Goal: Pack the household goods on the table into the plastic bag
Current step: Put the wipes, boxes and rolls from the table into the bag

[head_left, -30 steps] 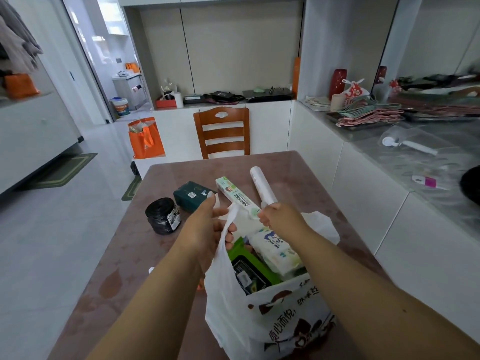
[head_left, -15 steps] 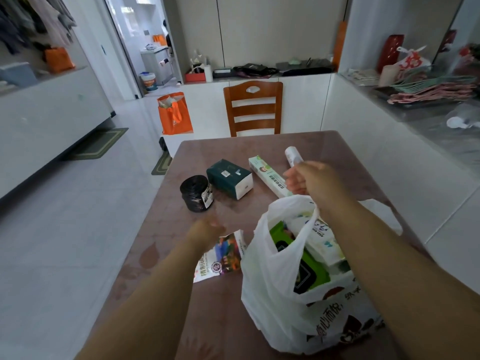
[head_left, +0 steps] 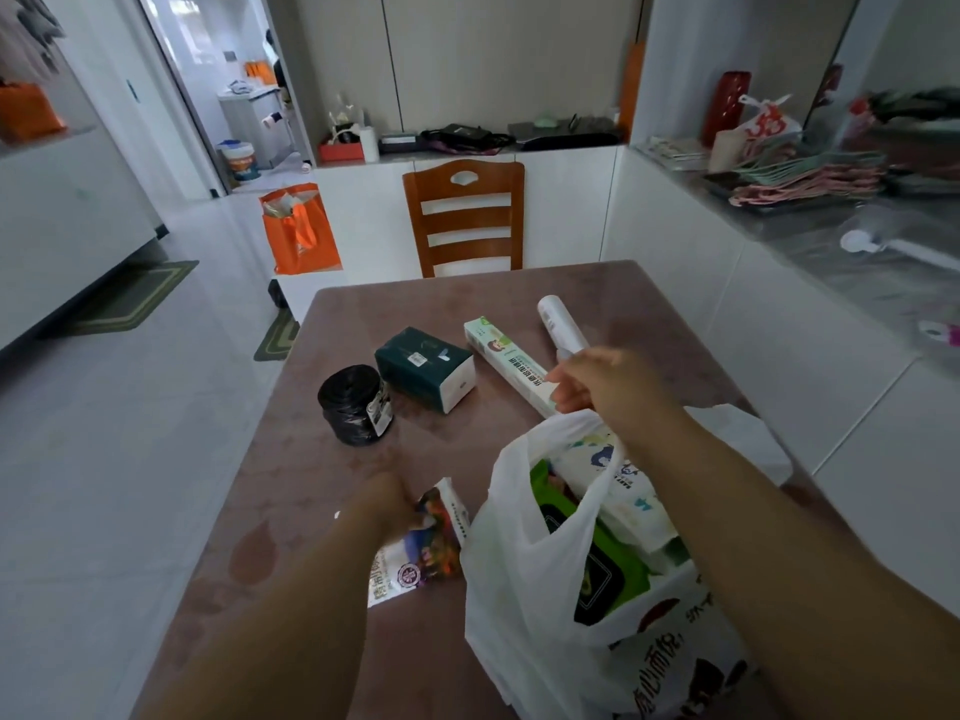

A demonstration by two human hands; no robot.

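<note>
A white plastic bag point(head_left: 524, 605) stands on the brown table point(head_left: 291, 511) at the near right, holding a green wipes pack point(head_left: 608, 569) and a white patterned pack point(head_left: 628, 491). My right hand point(head_left: 597, 387) pinches the bag's far handle and holds it up. My left hand point(head_left: 384, 504) rests on a colourful flat packet point(head_left: 421, 553) lying left of the bag, fingers closing on its top edge. Further back lie a black bag roll point(head_left: 353, 405), a dark green tissue box point(head_left: 423, 366), a long white-green box point(head_left: 511, 363) and a white roll point(head_left: 561, 327).
A wooden chair point(head_left: 465, 220) stands at the table's far end. White cabinets with a cluttered glossy counter point(head_left: 883, 262) run along the right. An orange tote bag point(head_left: 298, 231) sits on the tiled floor at the back left.
My left hand let go of the bag's handle and dropped to the colourful packet left of the bag. My right hand kept the other handle raised. The view shifted left.
</note>
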